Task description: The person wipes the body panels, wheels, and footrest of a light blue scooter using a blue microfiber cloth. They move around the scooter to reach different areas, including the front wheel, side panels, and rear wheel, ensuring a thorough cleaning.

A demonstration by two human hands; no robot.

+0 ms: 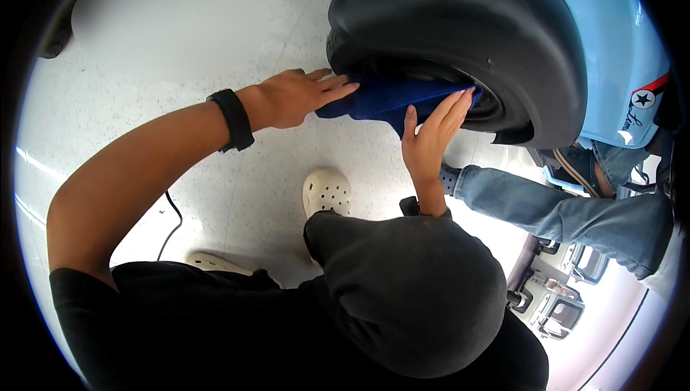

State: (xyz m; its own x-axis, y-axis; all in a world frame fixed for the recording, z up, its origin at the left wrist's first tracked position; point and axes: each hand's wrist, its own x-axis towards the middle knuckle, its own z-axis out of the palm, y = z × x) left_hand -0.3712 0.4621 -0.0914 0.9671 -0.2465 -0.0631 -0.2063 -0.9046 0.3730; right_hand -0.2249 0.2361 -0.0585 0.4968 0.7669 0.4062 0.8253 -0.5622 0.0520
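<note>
A dark blue cloth (pixel 399 101) stretches between my two hands, against the wheel of a light blue vehicle. My left hand (pixel 302 94), with a black band at the wrist, rests its extended fingers on the cloth's left end, close to the tire. At the wheel's rim (pixel 498 105), the fingers of my right hand (pixel 439 135) press the cloth's right end, thumb spread apart. A black fender (pixel 474 19) arches over the wheel. Part of the rim is hidden behind the cloth.
Light blue bodywork (pixel 609 40) with a star emblem stands at upper right. A person's leg in jeans (pixel 539 207) extends at the right. A thin black cable (pixel 177 224) lies on the speckled floor at lower left. Several small vehicles (pixel 558 315) stand at lower right.
</note>
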